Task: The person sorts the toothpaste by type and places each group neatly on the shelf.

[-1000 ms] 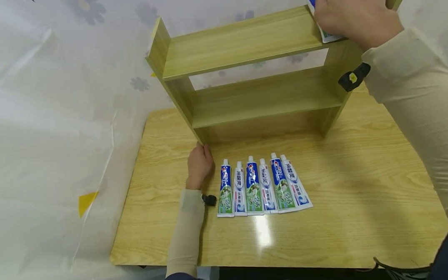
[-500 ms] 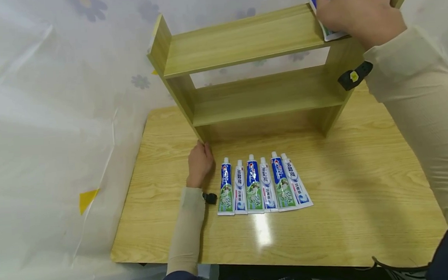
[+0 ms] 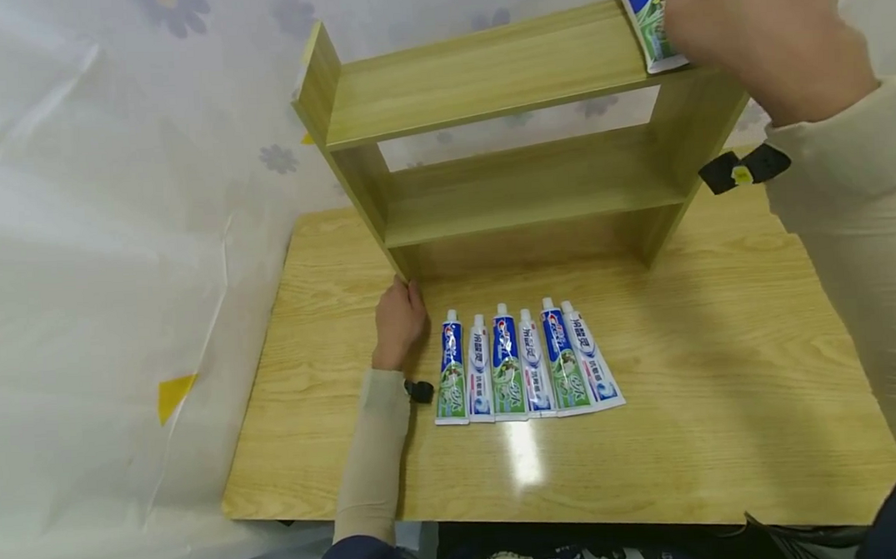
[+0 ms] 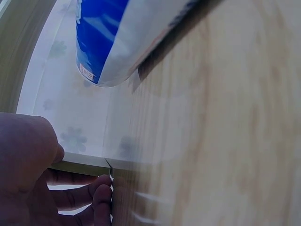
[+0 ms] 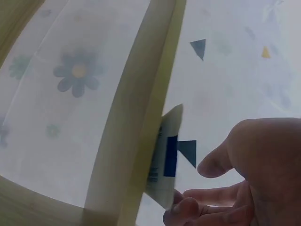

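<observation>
On the right end of the wooden shelf's top board [image 3: 484,74] stands a blue, white and green toothpaste tube [image 3: 647,21], flat end down, its upper part cut off by the frame. My right hand [image 3: 775,40] is beside it. In the right wrist view the thumb is spread away from the tube [image 5: 165,157], and the fingertips [image 5: 181,209] are at its lower corner. My left hand [image 3: 400,322] holds the bottom front corner of the shelf's left side panel [image 3: 362,200]. Several toothpaste tubes [image 3: 507,364], alternating blue-green and white, lie in a row before the shelf.
The shelf's middle board [image 3: 526,184] lies below the top one. The wooden table [image 3: 688,436] extends around it, with its front edge near me. A pale flowered sheet [image 3: 117,269] covers the wall at the left and back. Dark cables [image 3: 789,536] hang at the front right.
My right hand has shifted right, uncovering more of the tube on the top board, and its thumb has come off the tube's front. My left hand stays at the shelf's corner.
</observation>
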`<action>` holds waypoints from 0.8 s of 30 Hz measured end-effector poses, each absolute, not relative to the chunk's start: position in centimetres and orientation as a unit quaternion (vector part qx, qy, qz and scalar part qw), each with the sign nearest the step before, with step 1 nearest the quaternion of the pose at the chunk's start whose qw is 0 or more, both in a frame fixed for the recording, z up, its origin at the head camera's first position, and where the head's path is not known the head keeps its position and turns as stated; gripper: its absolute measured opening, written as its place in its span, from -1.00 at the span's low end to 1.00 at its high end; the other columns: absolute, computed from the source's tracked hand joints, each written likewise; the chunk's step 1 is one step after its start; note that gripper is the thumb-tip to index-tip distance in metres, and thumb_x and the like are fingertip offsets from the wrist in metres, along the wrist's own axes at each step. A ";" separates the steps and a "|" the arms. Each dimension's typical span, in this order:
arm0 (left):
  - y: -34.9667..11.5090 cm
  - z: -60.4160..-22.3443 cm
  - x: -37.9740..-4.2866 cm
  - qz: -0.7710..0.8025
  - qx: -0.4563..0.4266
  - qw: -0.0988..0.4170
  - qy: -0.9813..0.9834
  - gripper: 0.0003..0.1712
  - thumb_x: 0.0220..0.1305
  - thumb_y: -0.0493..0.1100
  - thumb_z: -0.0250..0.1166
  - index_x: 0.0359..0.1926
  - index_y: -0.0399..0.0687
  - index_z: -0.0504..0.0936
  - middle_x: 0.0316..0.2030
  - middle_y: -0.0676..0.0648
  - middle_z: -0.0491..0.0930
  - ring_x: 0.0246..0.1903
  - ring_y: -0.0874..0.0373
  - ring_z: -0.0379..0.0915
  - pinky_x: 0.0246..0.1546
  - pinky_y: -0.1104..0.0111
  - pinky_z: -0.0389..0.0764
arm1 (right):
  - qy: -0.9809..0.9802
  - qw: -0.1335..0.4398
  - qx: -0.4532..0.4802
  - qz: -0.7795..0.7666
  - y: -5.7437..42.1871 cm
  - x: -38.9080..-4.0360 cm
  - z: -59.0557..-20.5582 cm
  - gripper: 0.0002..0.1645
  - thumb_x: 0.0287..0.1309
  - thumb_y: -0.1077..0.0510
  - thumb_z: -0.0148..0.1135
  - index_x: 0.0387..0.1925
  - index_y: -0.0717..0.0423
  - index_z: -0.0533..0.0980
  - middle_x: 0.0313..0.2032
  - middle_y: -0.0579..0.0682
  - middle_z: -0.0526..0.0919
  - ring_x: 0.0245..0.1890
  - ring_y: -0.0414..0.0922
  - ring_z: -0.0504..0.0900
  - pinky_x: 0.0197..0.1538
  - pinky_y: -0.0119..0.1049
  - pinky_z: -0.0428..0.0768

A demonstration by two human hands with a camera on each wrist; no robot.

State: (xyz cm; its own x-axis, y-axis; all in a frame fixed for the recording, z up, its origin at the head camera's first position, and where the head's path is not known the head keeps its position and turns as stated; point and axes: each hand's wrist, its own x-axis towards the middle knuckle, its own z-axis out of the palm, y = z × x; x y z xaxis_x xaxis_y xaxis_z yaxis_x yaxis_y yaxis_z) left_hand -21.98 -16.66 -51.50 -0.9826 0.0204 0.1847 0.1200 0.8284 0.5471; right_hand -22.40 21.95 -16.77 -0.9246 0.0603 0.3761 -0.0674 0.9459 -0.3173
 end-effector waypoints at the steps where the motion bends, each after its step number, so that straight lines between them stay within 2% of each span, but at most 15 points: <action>1: -16.7 -51.4 -21.9 -0.291 -0.037 0.084 -0.952 -0.58 0.77 -0.14 -0.11 -0.09 -0.40 0.54 -0.37 -0.38 0.61 -0.43 -0.24 0.56 -0.38 -0.09 0.59 | -0.964 0.210 0.008 0.161 22.0 -21.9 -16.9 -0.35 0.52 0.04 -0.29 0.33 0.37 0.47 0.33 0.48 0.49 -0.03 0.34 0.44 -0.38 -0.22 0.23; 5: -17.5 -52.2 -22.2 -0.293 -0.040 0.091 -0.951 -0.54 0.77 -0.08 -0.14 -0.12 -0.34 0.54 -0.40 -0.30 0.60 -0.44 -0.18 0.55 -0.41 -0.05 0.60 | -0.954 0.242 0.025 0.175 22.2 -20.1 -17.9 -0.43 0.55 0.02 -0.24 0.14 0.37 0.52 -0.02 0.39 0.55 -0.33 0.06 0.35 -0.62 -0.45 0.11; 8: -17.8 -52.7 -22.7 -0.293 -0.040 0.103 -0.950 -0.53 0.77 -0.05 -0.15 -0.15 -0.30 0.53 -0.43 -0.27 0.58 -0.48 -0.15 0.53 -0.46 -0.02 0.57 | -0.947 0.268 0.042 0.173 22.0 -19.2 -18.3 -0.34 0.57 -0.04 -0.22 0.45 0.21 0.44 -0.14 0.31 0.56 -0.40 -0.18 0.30 -0.59 -0.53 0.09; 9: -17.6 -52.5 -22.8 -0.287 -0.038 0.102 -0.952 -0.55 0.76 -0.08 -0.13 -0.15 -0.32 0.53 -0.42 -0.29 0.58 -0.49 -0.17 0.52 -0.47 -0.04 0.55 | -0.945 0.275 0.045 0.173 21.9 -19.0 -18.4 -0.34 0.56 -0.05 -0.21 0.45 0.18 0.45 -0.19 0.27 0.57 -0.45 -0.23 0.27 -0.61 -0.52 0.09; 11: -17.7 -52.7 -23.1 -0.285 -0.036 0.106 -0.952 -0.53 0.77 -0.05 -0.13 -0.14 -0.31 0.54 -0.43 -0.27 0.58 -0.49 -0.14 0.52 -0.49 -0.03 0.53 | -0.943 0.277 0.045 0.177 21.8 -18.7 -18.6 -0.39 0.56 -0.06 -0.18 0.29 0.26 0.52 -0.29 0.27 0.58 -0.50 -0.25 0.27 -0.63 -0.50 0.10; 14: -17.6 -52.7 -23.0 -0.278 -0.028 0.093 -0.956 -0.54 0.77 -0.05 -0.12 -0.11 -0.32 0.55 -0.41 -0.26 0.59 -0.49 -0.10 0.52 -0.49 0.00 0.53 | -0.941 0.279 0.047 0.186 21.4 -17.8 -19.8 -0.38 0.56 -0.06 -0.09 0.38 0.25 0.49 -0.30 0.32 0.64 -0.47 -0.15 0.37 -0.60 -0.51 0.10; 15: -17.5 -52.8 -22.8 -0.277 -0.025 0.085 -0.957 -0.54 0.77 -0.05 -0.12 -0.10 -0.32 0.56 -0.41 -0.25 0.60 -0.48 -0.09 0.52 -0.48 0.01 0.53 | -0.940 0.280 0.048 0.191 21.2 -17.4 -20.3 -0.37 0.56 -0.06 -0.05 0.41 0.23 0.47 -0.27 0.34 0.68 -0.47 -0.18 0.39 -0.58 -0.53 0.11; 16: -17.3 -52.4 -22.4 -0.280 -0.022 0.074 -0.957 -0.54 0.77 -0.07 -0.11 -0.08 -0.35 0.57 -0.40 -0.28 0.60 -0.47 -0.11 0.53 -0.46 0.00 0.56 | -0.937 0.282 0.051 0.199 21.1 -17.0 -21.0 -0.37 0.56 -0.07 -0.01 0.41 0.23 0.48 -0.24 0.36 0.72 -0.46 -0.22 0.42 -0.55 -0.56 0.11; 18: -17.0 -52.4 -21.8 -0.281 -0.020 0.055 -0.958 -0.55 0.78 -0.09 -0.10 -0.06 -0.37 0.56 -0.39 -0.28 0.60 -0.46 -0.11 0.52 -0.44 0.03 0.58 | -0.930 0.297 0.062 0.208 20.9 -16.1 -22.3 -0.31 0.55 -0.07 0.06 0.55 0.10 0.39 -0.23 0.32 0.75 -0.45 -0.43 0.37 -0.48 -0.59 0.12; 20: -16.8 -52.2 -21.5 -0.283 -0.025 0.050 -0.958 -0.56 0.78 -0.11 -0.10 -0.07 -0.39 0.55 -0.39 -0.30 0.59 -0.45 -0.13 0.52 -0.40 0.03 0.60 | -0.924 0.308 0.070 0.217 20.6 -15.3 -23.3 -0.32 0.53 -0.08 0.12 0.52 0.10 0.43 -0.26 0.27 0.76 -0.49 -0.53 0.27 -0.44 -0.56 0.16; 21: -16.7 -52.2 -21.5 -0.283 -0.028 0.055 -0.957 -0.57 0.78 -0.11 -0.10 -0.08 -0.39 0.55 -0.39 -0.30 0.59 -0.45 -0.14 0.52 -0.40 0.02 0.60 | -0.922 0.309 0.072 0.221 20.4 -14.9 -23.7 -0.33 0.52 -0.08 0.14 0.52 0.09 0.44 -0.27 0.24 0.75 -0.50 -0.53 0.25 -0.42 -0.54 0.18; 24: -16.6 -52.0 -21.7 -0.282 -0.040 0.072 -0.956 -0.57 0.79 -0.12 -0.11 -0.11 -0.37 0.54 -0.40 -0.30 0.58 -0.45 -0.15 0.51 -0.39 0.01 0.60 | -0.918 0.319 0.090 0.218 19.9 -14.1 -25.0 -0.35 0.53 -0.05 0.15 0.50 0.14 0.45 -0.31 0.19 0.71 -0.49 -0.27 0.39 -0.42 -0.45 0.20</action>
